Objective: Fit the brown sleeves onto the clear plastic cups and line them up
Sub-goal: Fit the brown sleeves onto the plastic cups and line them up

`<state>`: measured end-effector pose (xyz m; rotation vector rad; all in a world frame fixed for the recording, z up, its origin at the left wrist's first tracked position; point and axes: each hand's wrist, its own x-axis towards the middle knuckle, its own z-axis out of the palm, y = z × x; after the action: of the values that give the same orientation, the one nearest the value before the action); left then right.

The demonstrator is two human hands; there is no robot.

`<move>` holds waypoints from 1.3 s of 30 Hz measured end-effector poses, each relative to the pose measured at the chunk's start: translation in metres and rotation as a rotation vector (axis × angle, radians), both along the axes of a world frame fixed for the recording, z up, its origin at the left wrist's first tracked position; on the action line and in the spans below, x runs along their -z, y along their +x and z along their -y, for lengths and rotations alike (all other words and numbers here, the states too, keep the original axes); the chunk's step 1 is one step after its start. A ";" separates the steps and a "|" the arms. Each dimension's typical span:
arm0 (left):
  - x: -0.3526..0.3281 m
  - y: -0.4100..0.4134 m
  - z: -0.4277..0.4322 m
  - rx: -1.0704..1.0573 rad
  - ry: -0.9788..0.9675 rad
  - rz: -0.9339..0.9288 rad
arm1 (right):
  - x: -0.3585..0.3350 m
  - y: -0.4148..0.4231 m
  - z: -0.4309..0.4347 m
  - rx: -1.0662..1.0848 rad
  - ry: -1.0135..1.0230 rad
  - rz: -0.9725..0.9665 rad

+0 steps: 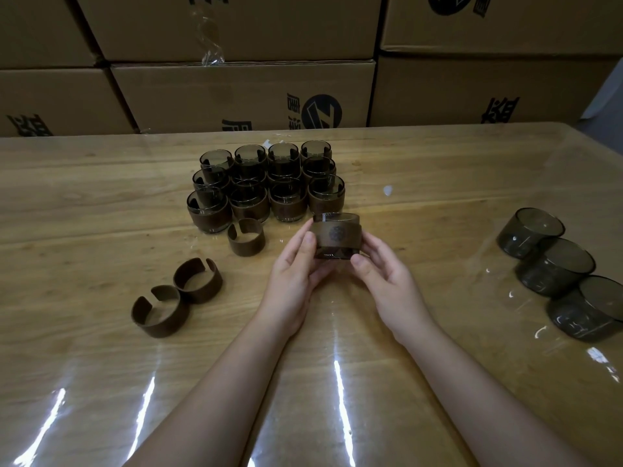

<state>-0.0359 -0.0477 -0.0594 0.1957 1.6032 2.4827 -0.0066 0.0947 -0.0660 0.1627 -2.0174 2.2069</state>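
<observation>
The cup (337,238) with a brown sleeve (338,236) wrapped around it sat between the two hands, lifted just above the bench (101,203). The left hand (296,274) gripped it from one side, thumb pressed on the sleeve's face and fingers curled behind. The right hand (384,274) gripped the other side, thumb low near the cup's base and fingers round the back. A round dark emblem showed on the sleeve, facing the person, and the cup's clear rim stood out above the sleeve's upper edge.

Just beyond the hands, a block of finished sleeved cups (266,183) stood in close rows, touching one another; the nearest of them was just beside the held cup. The far rows were dark and overlapping, so the count was hard to make out, perhaps twelve.

To the left of the left hand, one loose sleeve (246,241) stood on the bench just in front of the block, its open gap turned away from the person. Farther left and nearer the person, two more loose sleeves (178,296) stood touching each other.

Well to the right of the right hand, three bare cups (556,271) lay on their sides in a line, each touching the next.

Beyond the bench, stacked cardboard boxes (242,92) with dark printed marks filled the background.
</observation>
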 end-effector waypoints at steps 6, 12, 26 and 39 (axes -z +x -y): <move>0.001 -0.001 0.000 0.016 0.001 0.012 | 0.001 0.000 -0.002 0.022 -0.034 -0.005; 0.003 -0.002 0.000 -0.003 0.022 -0.004 | 0.001 -0.001 -0.002 0.027 -0.043 -0.015; 0.001 -0.001 -0.001 -0.063 0.020 0.010 | -0.001 0.000 0.003 0.059 -0.088 0.106; 0.000 0.004 0.000 -0.003 -0.136 0.020 | -0.008 0.006 -0.001 0.053 -0.005 0.025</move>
<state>-0.0321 -0.0473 -0.0591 0.1495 1.7569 2.3585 -0.0005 0.0955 -0.0580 0.0802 -2.0045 2.1926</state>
